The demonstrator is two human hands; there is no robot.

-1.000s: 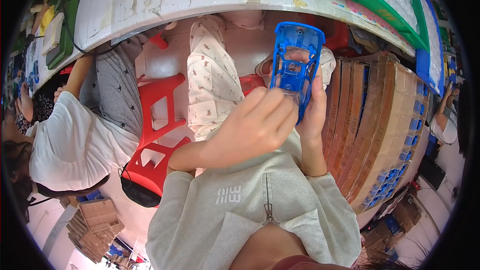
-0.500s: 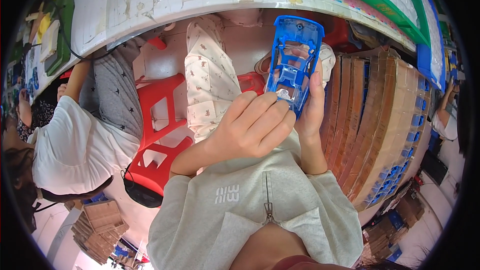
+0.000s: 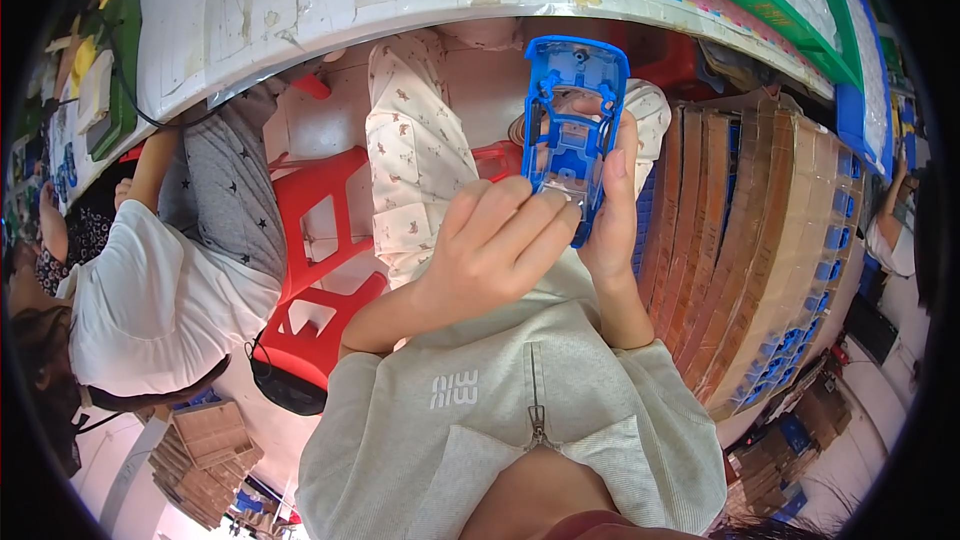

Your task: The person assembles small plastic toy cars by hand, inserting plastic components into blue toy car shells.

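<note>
A blue plastic toy car body shell [image 3: 576,134] with openings for its windows is held above my lap, hollow side toward me. My right hand [image 3: 612,212] wraps its right side, the thumb lying along the edge and fingers behind. My left hand [image 3: 500,240] is closed over the shell's near end, fingertips pressed together on a small clear, shiny piece [image 3: 562,187]. Most of that piece is hidden by my fingers, and I cannot tell whether it touches the shell.
Ahead curves a white table edge [image 3: 400,20] with a green-rimmed tray [image 3: 740,0] at right. Stacked cardboard trays [image 3: 740,240] with blue parts stand by my right arm. At left are a red stool [image 3: 320,210] and a seated person in white [image 3: 170,290].
The car shell and both hands have shifted slightly left and toward me. The shell stands more upright in view, and my left fingers cover more of the clear piece.
</note>
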